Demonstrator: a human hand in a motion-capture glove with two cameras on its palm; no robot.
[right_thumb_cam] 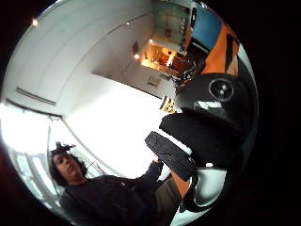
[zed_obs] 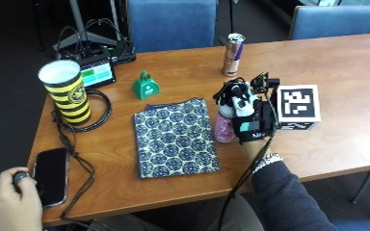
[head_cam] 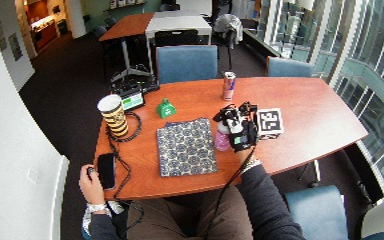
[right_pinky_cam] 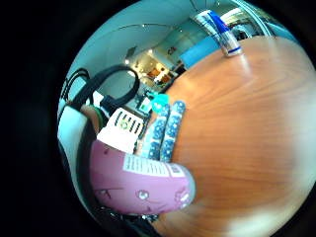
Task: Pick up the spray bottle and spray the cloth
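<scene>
Where the outside view looks down on the wooden desk (zed_obs: 172,72), the gloved right hand (zed_obs: 249,118) has its fingers (zed_obs: 231,94) curled round a pink spray bottle (zed_obs: 224,126) that stands upright just beside the right edge of the blue patterned cloth (zed_obs: 174,136), with a green bell (zed_obs: 145,85), a tall can (zed_obs: 232,47) and a yellow-and-black striped cup (zed_obs: 68,91) farther off, and the bare left hand (zed_obs: 12,202) by a phone (zed_obs: 50,175) at the desk's near corner. The wide outside view shows the same grip, bottle touching the desk next to the cloth. In the little-finger palm view the pink bottle fills the space close to the palm, the folded cloth lying on the desk beside it and the can beyond; the thumb-side palm view shows only black glove parts and the room.
</scene>
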